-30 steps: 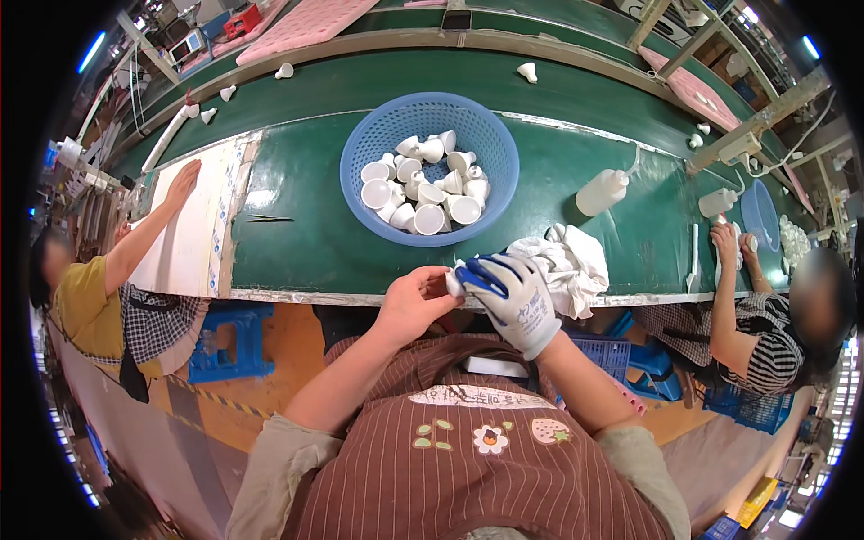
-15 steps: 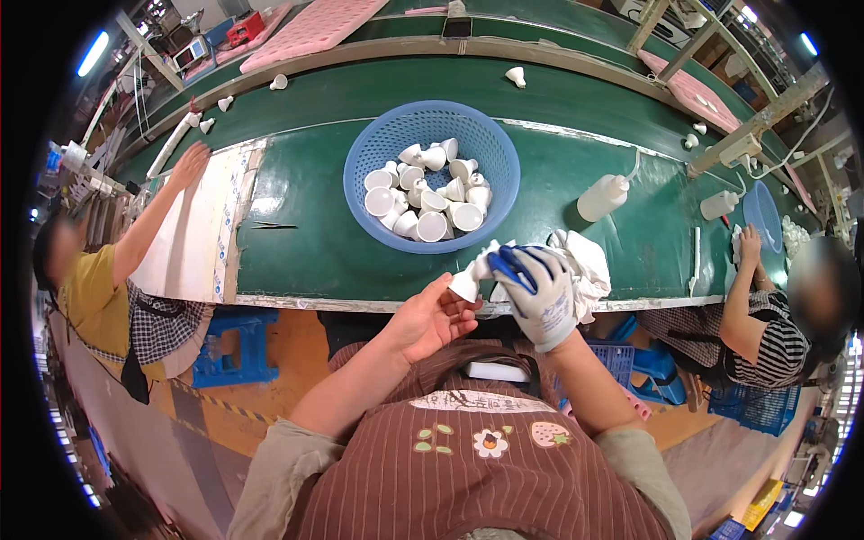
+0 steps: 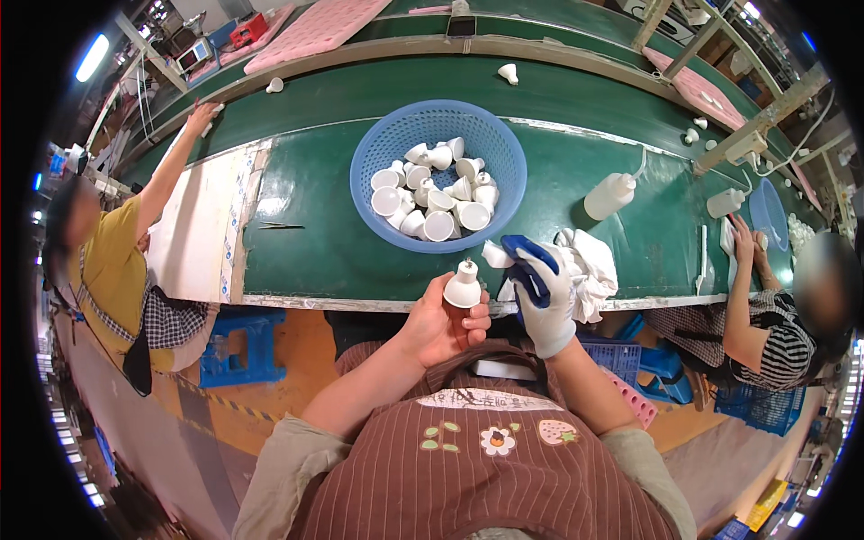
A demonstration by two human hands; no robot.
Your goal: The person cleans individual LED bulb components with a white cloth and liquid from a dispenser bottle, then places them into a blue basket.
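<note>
A white spotlight bulb (image 3: 463,290) is held in the fingers of my bare left hand (image 3: 438,322), its narrow cap end up. My right hand (image 3: 545,301), in a white glove with blue fingers, is just right of the bulb and apart from it. Those fingers are closed on a white cloth (image 3: 496,256), one end of which sticks out toward the bulb. More white cloth (image 3: 591,268) lies bunched on the bench edge beside the glove. Beyond both hands stands a blue perforated basket (image 3: 362,193) with several similar bulbs in it.
Tweezers (image 3: 281,226) lie on the green bench (image 3: 310,189), left of the basket. A white squeeze bottle (image 3: 609,197) stands right of it. Several bulbs lie on the far green belt (image 3: 405,79). A co-worker sits at each side; a blue stool (image 3: 241,346) is at lower left.
My gloved right hand has drawn off the bulb to the right, and the bulb has turned cap end up in my left hand. The left co-worker's hand has reached farther over the belt.
</note>
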